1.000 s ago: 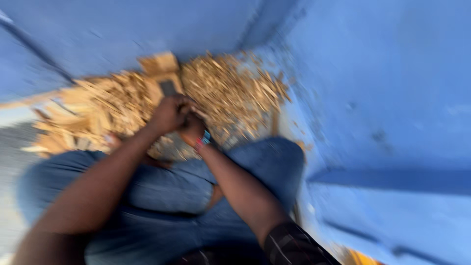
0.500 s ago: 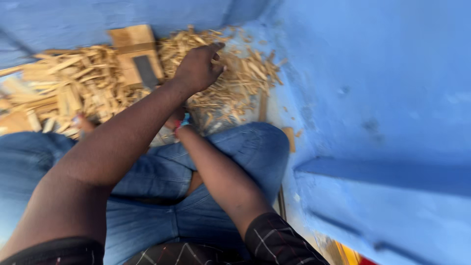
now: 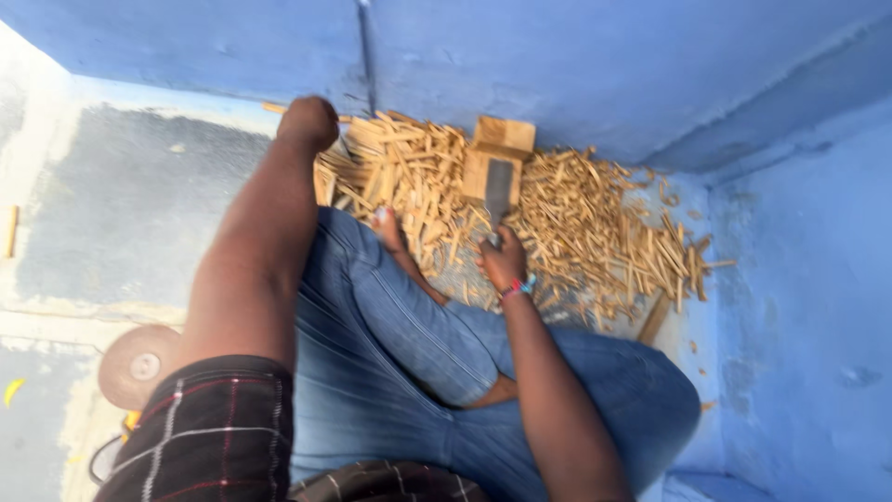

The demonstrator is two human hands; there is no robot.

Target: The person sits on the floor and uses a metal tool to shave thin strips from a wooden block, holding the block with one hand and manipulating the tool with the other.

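I sit on the floor in blue jeans in front of a heap of split wooden sticks point(image 3: 576, 223) piled against the blue wall. My left hand point(image 3: 307, 121) reaches to the heap's far left end. Its fingers are curled around a wooden stick point(image 3: 270, 108) that pokes out on both sides. My right hand point(image 3: 503, 265) is closed on the handle of a flat grey blade point(image 3: 499, 191). The blade leans on a wooden block point(image 3: 492, 158) standing in the heap. My bare foot point(image 3: 386, 228) rests among the sticks between the hands.
Blue walls point(image 3: 604, 65) close in the back and right side. A brown round disc point(image 3: 137, 364) and a thin cable point(image 3: 100, 457) lie on the worn floor at the left. A lone stick point(image 3: 10, 231) lies near the left edge.
My left hand has swung from the middle of the heap to its far left end. My right hand has stayed low by the blade. The view has shifted left.
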